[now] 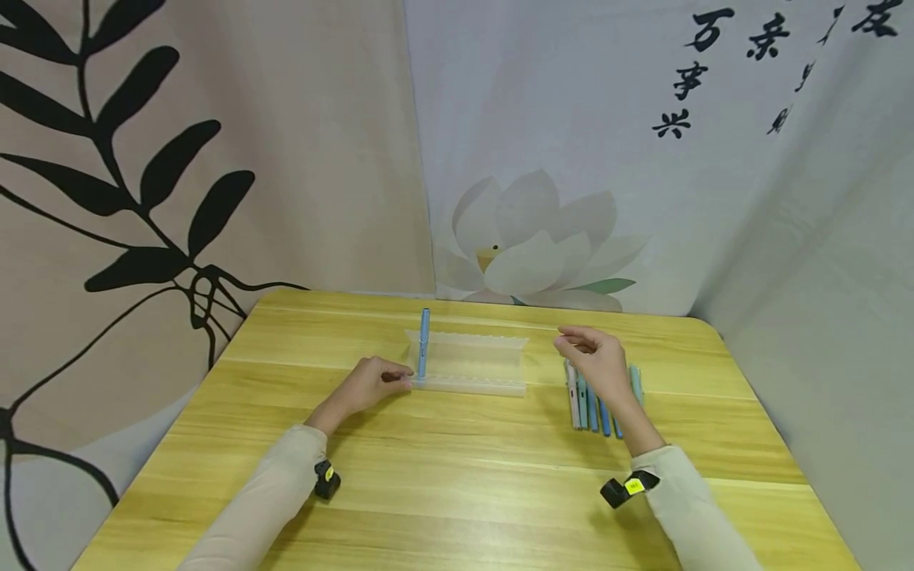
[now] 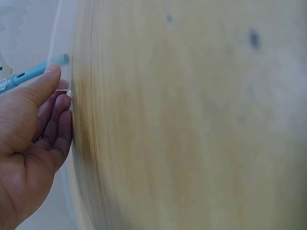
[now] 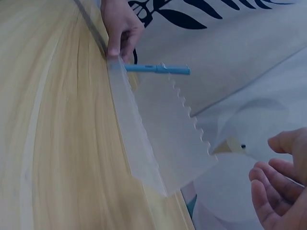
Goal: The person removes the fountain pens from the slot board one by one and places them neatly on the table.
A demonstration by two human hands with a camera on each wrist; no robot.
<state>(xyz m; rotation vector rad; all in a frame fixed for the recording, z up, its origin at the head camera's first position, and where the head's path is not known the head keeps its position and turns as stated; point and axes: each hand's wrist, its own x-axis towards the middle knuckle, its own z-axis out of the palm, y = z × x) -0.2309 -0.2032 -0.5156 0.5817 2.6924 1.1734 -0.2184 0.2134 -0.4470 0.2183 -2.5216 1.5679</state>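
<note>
A translucent pen rack (image 1: 478,387) with wavy notched edges stands on the table. One blue pen (image 1: 424,341) lies across the notches near its left end. My left hand (image 1: 374,385) pinches the front left corner of the rack, the thumb on its front panel in the left wrist view. Above a row of pens (image 1: 593,408) at the right hovers my right hand (image 1: 600,361), fingers loosely bent and holding nothing. Part of that row is hidden under the hand. In the right wrist view the rack's notched edges (image 3: 195,127) show clearly, with the fingers apart from them.
The wooden table (image 1: 443,492) ends at a curtain (image 1: 343,159) printed with dark leaves, a lotus and characters. Another curtain (image 1: 821,277) hangs along the right side. Each wrist carries a small black camera (image 1: 327,480).
</note>
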